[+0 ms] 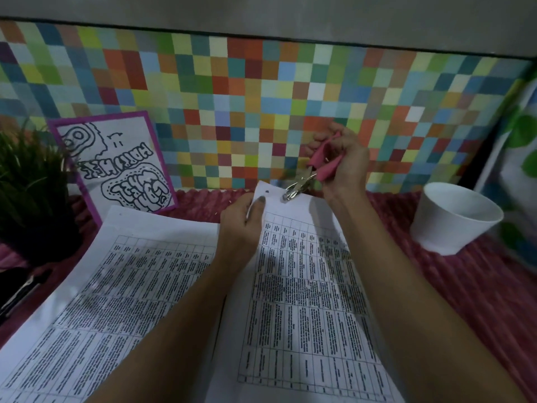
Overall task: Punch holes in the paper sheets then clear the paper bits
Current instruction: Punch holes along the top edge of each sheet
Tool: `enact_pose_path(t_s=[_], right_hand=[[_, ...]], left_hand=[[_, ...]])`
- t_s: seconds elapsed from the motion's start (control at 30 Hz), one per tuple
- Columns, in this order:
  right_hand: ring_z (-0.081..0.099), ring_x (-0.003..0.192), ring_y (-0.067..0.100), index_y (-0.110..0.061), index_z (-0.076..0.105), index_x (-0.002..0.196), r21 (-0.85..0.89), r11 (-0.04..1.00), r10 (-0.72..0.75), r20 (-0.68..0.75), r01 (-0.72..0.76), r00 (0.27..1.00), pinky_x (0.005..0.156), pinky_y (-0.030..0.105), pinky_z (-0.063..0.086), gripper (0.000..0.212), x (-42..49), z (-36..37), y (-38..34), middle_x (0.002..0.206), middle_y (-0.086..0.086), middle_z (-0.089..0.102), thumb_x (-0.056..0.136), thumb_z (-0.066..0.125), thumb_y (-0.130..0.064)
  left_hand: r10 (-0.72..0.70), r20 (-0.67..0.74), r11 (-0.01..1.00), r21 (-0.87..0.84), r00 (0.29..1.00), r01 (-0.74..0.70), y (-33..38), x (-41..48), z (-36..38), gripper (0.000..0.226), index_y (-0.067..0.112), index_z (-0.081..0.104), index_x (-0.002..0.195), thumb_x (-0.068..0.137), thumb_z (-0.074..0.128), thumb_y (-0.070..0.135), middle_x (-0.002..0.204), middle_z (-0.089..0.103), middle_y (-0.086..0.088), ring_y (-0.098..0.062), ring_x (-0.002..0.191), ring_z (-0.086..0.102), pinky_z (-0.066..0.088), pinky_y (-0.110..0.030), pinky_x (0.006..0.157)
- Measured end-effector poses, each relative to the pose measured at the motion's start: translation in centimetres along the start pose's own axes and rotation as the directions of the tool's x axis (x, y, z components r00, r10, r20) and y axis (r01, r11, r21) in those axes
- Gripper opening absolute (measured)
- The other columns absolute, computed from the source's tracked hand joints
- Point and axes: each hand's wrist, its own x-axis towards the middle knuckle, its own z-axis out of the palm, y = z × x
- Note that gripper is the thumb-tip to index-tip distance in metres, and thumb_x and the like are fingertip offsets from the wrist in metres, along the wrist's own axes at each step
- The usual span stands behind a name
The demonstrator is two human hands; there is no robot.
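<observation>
Multicolour checkered wall (pixel 261 97) stands at the far side, w/ a dark red ribbed plush cloth (pixel 465 286) as the work surface. At far left is a green grass-like plant in a black pot (pixel 29 175), then a purple-edged doodle card (pixel 116 164) leaning on the wall. One printed white table sheet (pixel 130 286) lies flat at left. The left hand (pixel 241 225) pinches the far-left corner of a second printed sheet (pixel 305 286), thumb on top, just beside one small punched hole (pixel 266 192). The right hand (pixel 343 161) has its fingers curled round the pink handles of a metal plier-type hole punch (pixel 313 173), whose steel head sits on the sheet's far edge. A white plastic pot (pixel 453 219) stands at right.

Probably the 2nd hole is in hand. To do it well: keep the corner taut, hold the same margin as hole no. 1, squeeze fully. Paper bits: cannot see any.
</observation>
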Motion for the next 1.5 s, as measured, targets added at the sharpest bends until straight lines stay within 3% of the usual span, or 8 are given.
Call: enact_pose_path(t_s=[0.23,0.37,0.77,0.97,1.03,1.17,1.3,1.5], right_hand=[[0.051,0.05,0.022,-0.004,0.058,0.084,-0.154,0.98,-0.146,-0.102,0.13,0.984,0.049,0.027,0.042,0.019,0.6,-1.9,-2.0,0.062,0.013,0.058,0.069,0.049,-0.011],[0.049,0.047,0.021,-0.003,0.057,0.084,-0.137,0.979,-0.169,-0.124,0.152,0.978,0.047,0.026,0.041,0.013,0.7,-2.1,-2.0,0.06,0.011,0.057,0.08,0.045,-0.003],[0.044,0.044,0.021,-0.006,0.056,0.073,-0.142,0.972,-0.208,-0.164,0.185,0.964,0.043,0.025,0.038,0.019,1.0,-2.1,-1.7,0.058,0.014,0.055,0.087,0.045,0.001],[0.042,0.041,0.02,-0.008,0.054,0.067,-0.154,0.963,-0.249,-0.175,0.223,0.953,0.041,0.024,0.036,0.025,0.4,-1.6,-1.7,0.054,0.013,0.051,0.087,0.044,0.004],[0.04,0.039,0.02,-0.007,0.053,0.066,-0.145,0.962,-0.257,-0.18,0.233,0.949,0.04,0.024,0.035,0.026,0.3,-1.3,-1.9,0.052,0.013,0.05,0.086,0.044,0.006],[0.043,0.041,0.02,-0.005,0.056,0.071,-0.089,0.978,-0.2,-0.153,0.188,0.968,0.041,0.023,0.037,0.021,0.2,-1.3,-2.1,0.054,0.013,0.052,0.084,0.044,0.005],[0.05,0.05,0.022,0.001,0.057,0.095,-0.084,0.995,-0.051,-0.03,0.048,0.998,0.048,0.027,0.045,0.023,-0.3,-1.9,-2.4,0.066,0.014,0.056,0.075,0.046,0.005],[0.054,0.058,0.024,0.003,0.054,0.1,-0.016,0.995,0.103,0.084,-0.102,0.991,0.062,0.035,0.048,0.035,-0.5,-3.2,-2.7,0.07,0.015,0.057,0.075,0.029,0.008]], left_hand=[[-0.093,0.023,0.991,-0.093,0.995,0.094,0.5,0.0,-0.1,0.028,0.018,0.055,0.078,0.103,0.046,0.012,0.057,0.049,0.007,-0.008,0.05,0.043,0.035,-0.023,0.047],[-0.089,0.037,0.991,-0.093,0.995,0.092,0.5,0.1,0.0,0.024,0.017,0.058,0.083,0.103,0.046,0.012,0.061,0.053,0.007,-0.009,0.055,0.047,0.038,-0.021,0.051],[-0.08,0.029,0.989,-0.126,0.996,0.083,0.8,0.0,0.2,0.03,0.023,0.055,0.079,0.103,0.046,0.008,0.055,0.056,0.015,0.002,0.05,0.047,0.037,-0.013,0.05],[-0.12,0.066,0.968,-0.211,0.991,0.132,0.7,0.3,-0.4,0.016,0.003,0.067,0.105,0.099,0.055,0.012,0.092,0.074,-0.008,-0.028,0.086,0.07,0.058,-0.042,0.074],[-0.167,0.094,0.948,-0.257,0.982,0.186,1.0,0.4,-0.5,0.019,0.0,0.067,0.111,0.096,0.061,0.008,0.1,0.075,-0.013,-0.029,0.093,0.073,0.06,-0.039,0.077],[-0.21,0.16,0.948,-0.206,0.965,0.241,0.9,0.4,-0.6,0.015,0.003,0.072,0.103,0.093,0.065,0.012,0.095,0.077,-0.01,-0.028,0.088,0.074,0.061,-0.045,0.078],[-0.162,0.168,0.965,-0.179,0.972,0.192,0.0,0.3,-0.5,0.045,-0.013,0.065,0.09,0.091,0.069,0.032,0.081,0.064,-0.037,-0.053,0.073,0.062,0.053,-0.062,0.067],[-0.14,0.106,0.979,-0.133,0.984,0.154,0.3,0.1,-0.8,0.052,-0.019,0.054,0.075,0.091,0.067,0.029,0.066,0.054,-0.04,-0.054,0.058,0.053,0.046,-0.058,0.051]])
